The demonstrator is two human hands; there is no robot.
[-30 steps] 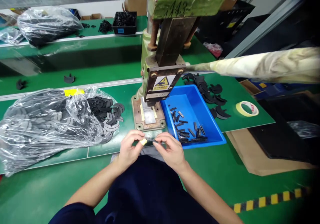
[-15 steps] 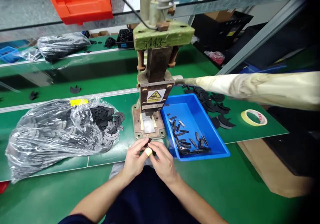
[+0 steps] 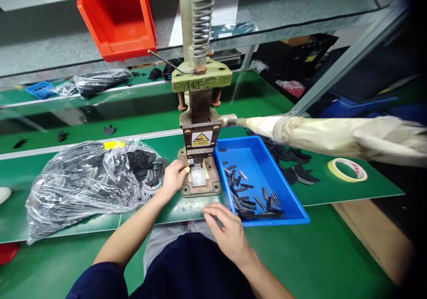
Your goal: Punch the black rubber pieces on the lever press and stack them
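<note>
My left hand (image 3: 174, 177) reaches to the base of the hand press (image 3: 200, 143). Its fingers are pinched on a small black part (image 3: 191, 164), mostly hidden, beside the pale metal plate (image 3: 199, 177) under the press head. A yellow wrap (image 3: 187, 169) covers the tip of the left thumb. Lower down, at the table's front edge, my right hand (image 3: 230, 233) is open and holds nothing, fingers loosely bent. Just to its right, a blue bin (image 3: 290, 197) contains several small dark strips (image 3: 247, 185).
A clear bag (image 3: 80, 188) of curved black pieces lies left of the press. The press's wrapped lever (image 3: 310, 132) sticks out to the right above the bin. A tape roll (image 3: 347, 170) lies at far right. An orange bin (image 3: 116, 19) hangs overhead.
My hands have parted. The left went forward to the press base with the small black part; the right let go and shifted right. The view has tilted up slightly.
</note>
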